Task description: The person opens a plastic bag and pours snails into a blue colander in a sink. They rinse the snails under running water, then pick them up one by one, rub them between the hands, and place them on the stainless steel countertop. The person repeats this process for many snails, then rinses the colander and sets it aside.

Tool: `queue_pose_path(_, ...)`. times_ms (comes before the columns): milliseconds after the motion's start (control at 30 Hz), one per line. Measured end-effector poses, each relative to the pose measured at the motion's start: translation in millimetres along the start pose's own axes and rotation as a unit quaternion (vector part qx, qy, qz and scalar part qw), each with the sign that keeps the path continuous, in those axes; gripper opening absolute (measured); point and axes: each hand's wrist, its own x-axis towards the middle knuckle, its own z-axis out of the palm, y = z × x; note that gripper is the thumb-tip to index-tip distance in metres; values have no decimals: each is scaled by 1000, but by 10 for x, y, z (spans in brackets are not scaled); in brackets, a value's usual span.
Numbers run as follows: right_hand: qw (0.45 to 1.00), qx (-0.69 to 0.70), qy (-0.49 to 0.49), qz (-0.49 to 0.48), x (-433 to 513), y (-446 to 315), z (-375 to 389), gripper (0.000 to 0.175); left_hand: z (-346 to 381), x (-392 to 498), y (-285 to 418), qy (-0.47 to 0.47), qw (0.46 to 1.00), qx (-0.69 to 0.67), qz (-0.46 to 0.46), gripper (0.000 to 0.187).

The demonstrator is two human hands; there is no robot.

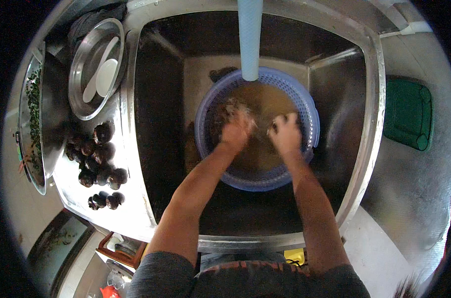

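A round blue-purple plastic colander (253, 185) stands in a deep stainless steel sink (166, 208), with murky brown water inside it. My left hand (237, 130) is partly in the water on the left side, blurred amid splashes; whether it holds something cannot be told. To the right, my right hand (286, 133) has its fingers bent at the water, near the colander's right wall, with small dark bits by the fingertips. A light blue tube (250, 41) comes down from the top and ends over the colander's far rim.
Dark round vegetables or fruits (95, 160) lie in a group on the steel ledge at left. Behind them, a metal bowl (74, 89) holds a white spoon or ladle. Farther left is a large pan (54, 123) near chopped greens (34, 111). A green plastic basket (408, 113) stands right of the sink.
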Motion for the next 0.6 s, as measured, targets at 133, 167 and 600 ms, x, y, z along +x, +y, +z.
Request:
queue_pose_path(133,999,-23,15,-41,-3,166,429,41,470,-142,10,46,996,11,71,34)
queue_pose_path(167,998,-20,54,-34,90,238,488,43,496,-146,-15,62,997,-29,-41,34)
queue_pose_path(600,285,932,-224,2,122,327,-323,42,-882,-271,356,-144,550,-807,-164,46)
